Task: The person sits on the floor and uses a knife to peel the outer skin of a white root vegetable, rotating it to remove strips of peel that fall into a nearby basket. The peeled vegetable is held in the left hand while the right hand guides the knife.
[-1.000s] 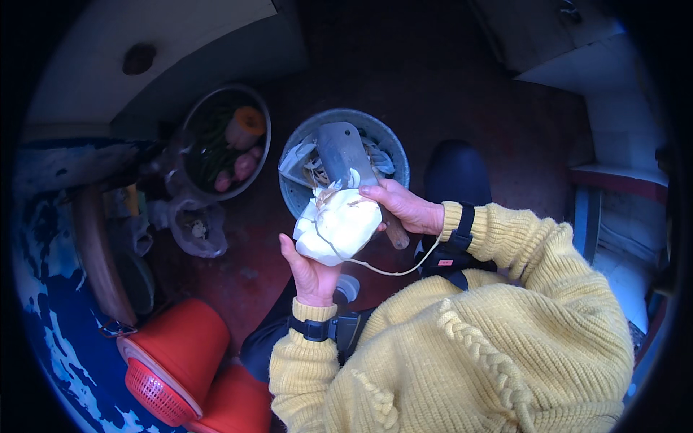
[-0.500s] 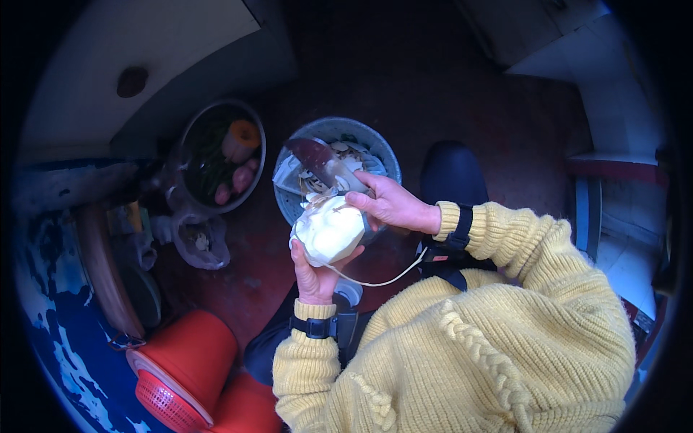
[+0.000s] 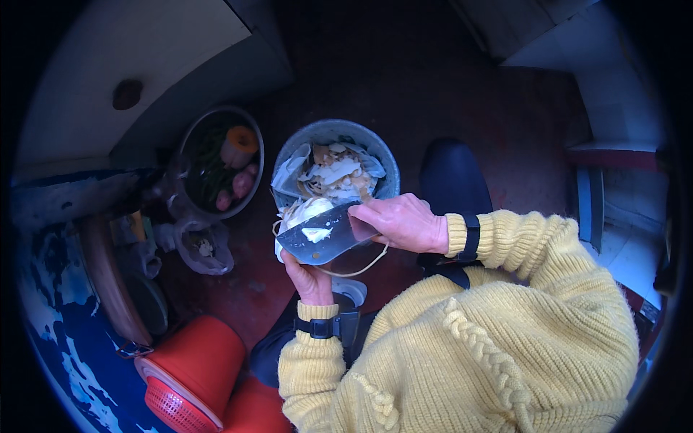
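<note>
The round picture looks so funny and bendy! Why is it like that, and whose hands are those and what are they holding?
The picture comes from a small camera worn on a person's head, looking down. Its wide lens bends straight edges and makes the picture round. The hands belong to that person, who wears a yellow knitted sweater. The left hand holds a white vegetable from below. The right hand holds a broad knife laid across it, with a white bit stuck on the blade. Just beyond, on the dark red floor, stands a grey bowl full of pale peelings. To the left is another bowl with green, orange and pink vegetables, and an orange-red basket lies nearer.
</note>
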`<state>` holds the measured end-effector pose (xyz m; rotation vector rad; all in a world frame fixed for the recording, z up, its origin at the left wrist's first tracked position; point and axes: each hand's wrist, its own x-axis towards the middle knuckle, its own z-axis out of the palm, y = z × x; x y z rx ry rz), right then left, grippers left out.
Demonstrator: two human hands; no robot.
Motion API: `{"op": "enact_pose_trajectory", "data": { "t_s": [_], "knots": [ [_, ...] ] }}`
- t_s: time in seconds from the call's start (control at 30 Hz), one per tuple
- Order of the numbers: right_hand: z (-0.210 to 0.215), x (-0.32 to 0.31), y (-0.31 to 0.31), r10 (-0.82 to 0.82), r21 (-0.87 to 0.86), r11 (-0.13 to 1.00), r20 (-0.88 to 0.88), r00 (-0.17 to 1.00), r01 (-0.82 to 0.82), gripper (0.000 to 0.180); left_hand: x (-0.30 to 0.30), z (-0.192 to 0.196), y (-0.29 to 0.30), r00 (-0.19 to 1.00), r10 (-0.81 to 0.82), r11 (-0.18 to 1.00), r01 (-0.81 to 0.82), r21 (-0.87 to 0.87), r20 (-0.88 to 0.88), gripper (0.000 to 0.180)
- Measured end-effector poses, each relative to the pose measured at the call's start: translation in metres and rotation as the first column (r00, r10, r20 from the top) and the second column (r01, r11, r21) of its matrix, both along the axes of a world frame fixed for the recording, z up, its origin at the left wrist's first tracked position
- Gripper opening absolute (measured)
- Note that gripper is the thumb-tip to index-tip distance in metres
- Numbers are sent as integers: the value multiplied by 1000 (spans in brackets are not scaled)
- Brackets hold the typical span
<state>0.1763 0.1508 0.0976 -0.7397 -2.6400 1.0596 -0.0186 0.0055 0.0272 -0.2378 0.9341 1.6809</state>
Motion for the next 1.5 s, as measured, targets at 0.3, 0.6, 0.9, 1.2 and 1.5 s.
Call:
{"op": "enact_pose_trajectory", "data": {
  "t_s": [0.3,0.6,0.9,1.2,1.5],
  "knots": [
    [-24,4,12,-131,26,991,180,975,128,22,7,24,4,999,-49,991,47,-124,-13,65],
    [-13,12,16,-109,-106,990,-134,985,95,24,4,19,11,999,-13,983,20,-181,40,64],
    [11,-2,-12,6,153,988,-267,964,36,20,0,-2,-14,-25,-517,806,321,-497,-856,44],
    [6,-4,-14,-58,73,995,-192,980,73,16,6,-8,9,-668,-373,829,71,-555,-644,44],
    [-22,15,2,-46,-16,999,65,997,47,27,8,11,3,989,7,989,16,-149,150,63]
  ]
}}
